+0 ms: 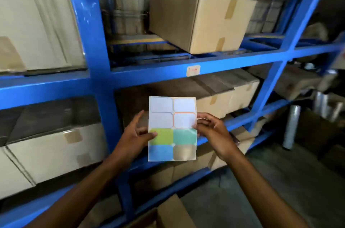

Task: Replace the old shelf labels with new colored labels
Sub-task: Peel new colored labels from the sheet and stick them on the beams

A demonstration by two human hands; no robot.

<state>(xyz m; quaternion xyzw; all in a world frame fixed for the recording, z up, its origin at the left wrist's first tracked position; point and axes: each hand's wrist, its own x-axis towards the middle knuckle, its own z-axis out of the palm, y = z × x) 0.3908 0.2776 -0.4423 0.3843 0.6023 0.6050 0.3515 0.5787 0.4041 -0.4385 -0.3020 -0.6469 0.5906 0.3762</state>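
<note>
I hold a label sheet (172,128) upright in front of the blue shelf rack (97,63). Its upper half shows empty white spaces, one edged in orange; the lower half carries green, teal, blue and tan labels. My left hand (136,132) pinches the sheet's left edge at the green label. My right hand (212,130) grips the right edge, fingertips by the orange-edged space. An orange-and-white label (193,70) is stuck on the shelf beam above the sheet.
Cardboard boxes fill the shelves; one taped box (201,20) sits angled on the upper shelf, another (224,97) lies behind the sheet. Rolls of clear wrap (291,127) stand at the right. A box flap (171,212) lies on the grey floor below.
</note>
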